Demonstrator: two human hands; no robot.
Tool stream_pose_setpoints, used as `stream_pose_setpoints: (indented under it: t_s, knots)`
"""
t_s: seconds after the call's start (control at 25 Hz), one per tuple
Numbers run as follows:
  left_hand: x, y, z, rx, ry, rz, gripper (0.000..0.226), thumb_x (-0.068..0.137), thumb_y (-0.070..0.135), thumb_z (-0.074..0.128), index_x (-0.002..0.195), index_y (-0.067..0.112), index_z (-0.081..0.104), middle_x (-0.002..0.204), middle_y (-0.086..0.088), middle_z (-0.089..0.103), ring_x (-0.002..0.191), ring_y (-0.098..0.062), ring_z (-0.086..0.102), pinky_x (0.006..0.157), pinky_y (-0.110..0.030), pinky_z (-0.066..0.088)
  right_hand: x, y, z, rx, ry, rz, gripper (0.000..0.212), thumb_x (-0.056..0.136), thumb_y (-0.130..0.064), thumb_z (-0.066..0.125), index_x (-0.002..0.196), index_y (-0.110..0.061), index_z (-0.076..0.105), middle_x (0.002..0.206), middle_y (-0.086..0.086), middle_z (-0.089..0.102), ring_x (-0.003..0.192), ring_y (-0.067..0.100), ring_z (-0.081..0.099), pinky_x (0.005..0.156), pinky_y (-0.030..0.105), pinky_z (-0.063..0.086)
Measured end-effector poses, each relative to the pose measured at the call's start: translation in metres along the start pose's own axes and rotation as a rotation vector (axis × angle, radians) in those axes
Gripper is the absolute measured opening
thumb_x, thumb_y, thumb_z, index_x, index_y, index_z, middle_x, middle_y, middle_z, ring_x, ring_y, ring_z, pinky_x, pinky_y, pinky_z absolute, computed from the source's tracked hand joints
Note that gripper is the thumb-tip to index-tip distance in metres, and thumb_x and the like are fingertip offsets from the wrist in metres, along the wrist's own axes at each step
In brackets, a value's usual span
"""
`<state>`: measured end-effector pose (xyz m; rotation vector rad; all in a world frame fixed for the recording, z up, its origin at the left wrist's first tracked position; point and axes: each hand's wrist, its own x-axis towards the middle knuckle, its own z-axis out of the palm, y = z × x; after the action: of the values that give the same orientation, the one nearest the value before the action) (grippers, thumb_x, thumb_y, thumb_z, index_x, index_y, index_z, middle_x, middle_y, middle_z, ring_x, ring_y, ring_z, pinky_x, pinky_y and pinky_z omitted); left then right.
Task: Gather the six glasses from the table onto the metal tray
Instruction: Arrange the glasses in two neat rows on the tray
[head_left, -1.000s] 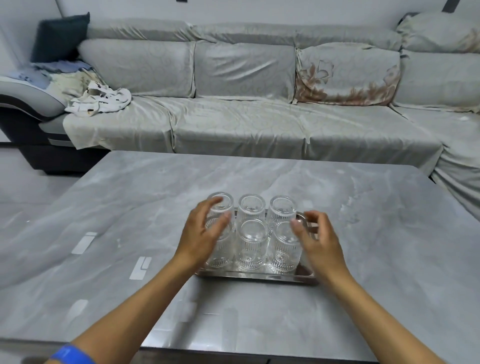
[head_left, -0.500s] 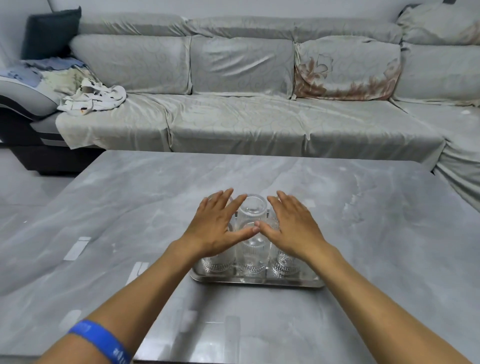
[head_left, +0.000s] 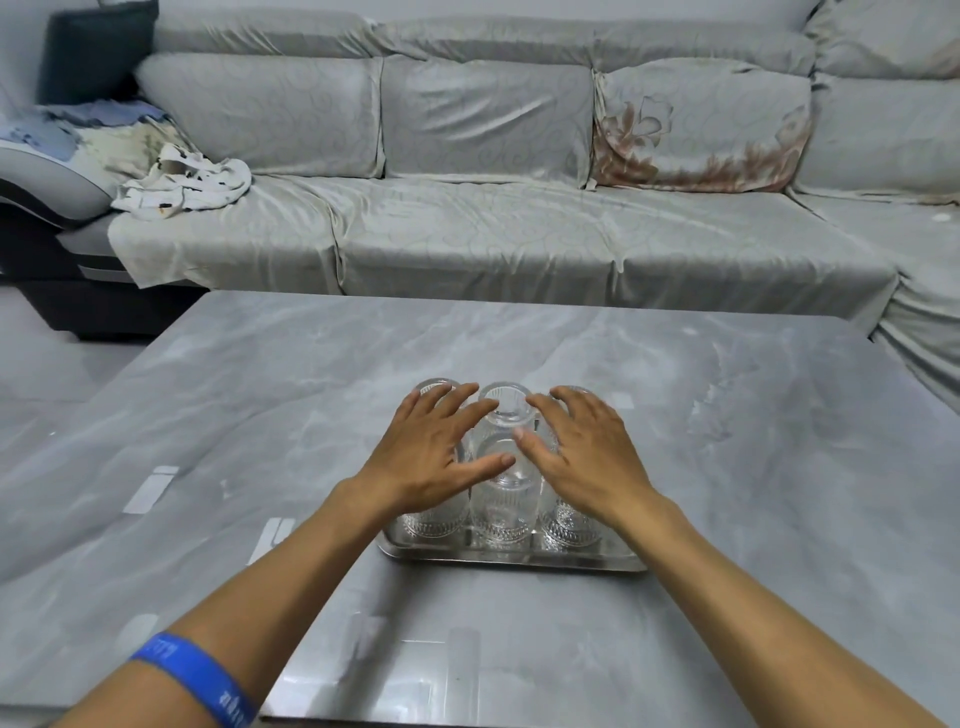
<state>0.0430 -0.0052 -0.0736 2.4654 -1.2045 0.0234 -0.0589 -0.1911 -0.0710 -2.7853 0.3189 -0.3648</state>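
Head view: the left hand lies flat, fingers spread, palm down over the left side of the group of glasses. It grips nothing. The right hand lies the same way over the right side, also released and flat. Whether the palms touch the rims or hang just above them cannot be told. The two thumbs nearly meet above the middle column.

The glasses stand upright on the metal tray, close together in two rows. The tray rests on the grey worktop, near the person's edge. No glass is seen elsewhere on the worktop, so the gathering step appears complete.

Risks from this position:
- Downward or sideways pressure from the flat palms could tip a glass against its neighbour. Cause: the glasses are tall, ribbed and closely packed.
- Pushing the group could slide the tray on the smooth worktop.
- Withdrawing the hands with fingers hooked on a rim could pull a glass over.

Count:
- Hands: two.
- Tray: one.
- Glasses: three bases show in the near row; three rims show, partly covered, in the far row. Six in total is a judgement, since the hands hide much of them.
- Wristband: one, blue, on the left forearm.
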Motion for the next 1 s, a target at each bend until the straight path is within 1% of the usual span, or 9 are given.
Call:
stream_pose_setpoints:
  t_s: [0.12, 0.24, 0.32, 0.44, 0.56, 0.72, 0.88, 0.92, 1.0]
  knots:
    - [-0.009, -0.019, -0.019, -0.362, 0.087, -0.089, 0.076, 0.076, 0.075, 0.049, 0.143, 0.042, 0.033, 0.157, 0.007, 0.028, 0.142, -0.008, 0.022, 0.116, -0.038, 0.02, -0.006, 0.03, -0.025, 0.585, 0.042, 0.099, 0.053, 0.085, -0.045, 0.053, 0.136, -0.031, 0.048, 0.141, -0.01, 0.048, 0.129, 0.011, 0.042, 0.104, 0.033, 0.036]
    - [-0.023, -0.052, -0.04, -0.369, -0.114, -0.165, 0.104, 0.056, 0.075, 0.072, 0.145, 0.045, 0.026, 0.156, 0.015, 0.023, 0.142, -0.004, 0.02, 0.114, -0.03, 0.019, -0.024, 0.071, -0.042, 0.897, -0.245, 0.17, 0.078, 0.069, -0.027, 0.071, 0.139, -0.041, 0.04, 0.147, -0.014, 0.04, 0.136, 0.011, 0.039, 0.102, 0.028, 0.039]
    - [-0.027, -0.061, -0.045, -0.319, -0.224, -0.159, 0.118, 0.048, 0.071, 0.08, 0.147, 0.042, 0.022, 0.154, 0.017, 0.025, 0.141, -0.004, 0.023, 0.114, -0.027, 0.019, -0.03, 0.084, -0.038, 0.878, -0.445, 0.141, 0.099, 0.062, -0.024, 0.081, 0.142, -0.046, 0.026, 0.151, -0.014, 0.033, 0.136, 0.005, 0.039, 0.106, 0.026, 0.039]
    - [-0.023, -0.061, -0.044, -0.353, -0.252, -0.152, 0.125, 0.045, 0.062, 0.086, 0.148, 0.038, 0.022, 0.153, 0.018, 0.03, 0.139, -0.002, 0.028, 0.11, -0.023, 0.021, -0.03, 0.083, -0.024, 0.894, -0.555, 0.133, 0.118, 0.057, -0.013, 0.087, 0.134, -0.064, 0.014, 0.146, -0.021, 0.03, 0.122, -0.004, 0.051, 0.099, 0.018, 0.044]
    - [-0.022, -0.064, -0.04, -0.341, -0.253, -0.162, 0.126, 0.042, 0.063, 0.086, 0.148, 0.039, 0.022, 0.154, 0.015, 0.031, 0.138, -0.002, 0.029, 0.11, -0.023, 0.022, -0.029, 0.083, -0.015, 0.919, -0.502, 0.152, 0.12, 0.051, -0.015, 0.094, 0.132, -0.066, 0.023, 0.142, -0.022, 0.036, 0.121, 0.01, 0.058, 0.103, 0.033, 0.047]
    - [-0.021, -0.065, -0.039, -0.331, -0.245, -0.159, 0.126, 0.042, 0.062, 0.087, 0.148, 0.039, 0.023, 0.151, 0.019, 0.031, 0.136, 0.0, 0.029, 0.109, -0.022, 0.021, -0.029, 0.083, -0.011, 0.921, -0.467, 0.173, 0.123, 0.048, -0.018, 0.096, 0.14, -0.057, 0.024, 0.141, -0.017, 0.038, 0.12, 0.015, 0.06, 0.102, 0.038, 0.049]
    - [-0.029, -0.06, -0.039, -0.483, -0.259, -0.165, 0.116, 0.048, 0.051, 0.089, 0.142, 0.054, 0.022, 0.139, 0.039, 0.034, 0.128, 0.015, 0.031, 0.101, -0.012, 0.025, -0.034, 0.086, -0.015, 0.875, -0.502, 0.133, 0.114, 0.055, -0.012, 0.092, 0.132, -0.064, 0.026, 0.14, -0.024, 0.037, 0.12, 0.003, 0.057, 0.097, 0.021, 0.048]
    - [-0.034, -0.06, -0.036, -0.559, -0.223, -0.219, 0.112, 0.052, 0.044, 0.088, 0.144, 0.052, 0.023, 0.139, 0.035, 0.038, 0.127, 0.013, 0.034, 0.099, -0.013, 0.028, -0.037, 0.088, -0.016, 0.856, -0.49, 0.136, 0.11, 0.059, -0.008, 0.088, 0.133, -0.061, 0.026, 0.142, -0.023, 0.037, 0.122, 0.001, 0.054, 0.096, 0.016, 0.045]
    - [-0.047, -0.063, -0.024, -0.627, -0.047, -0.414, 0.091, 0.063, 0.029, 0.075, 0.145, 0.032, 0.037, 0.134, 0.008, 0.054, 0.118, -0.007, 0.052, 0.093, -0.026, 0.043, -0.048, 0.09, -0.017, 0.755, -0.318, 0.254, 0.091, 0.07, -0.002, 0.078, 0.138, -0.041, 0.033, 0.142, -0.006, 0.046, 0.118, 0.009, 0.055, 0.09, 0.018, 0.046]
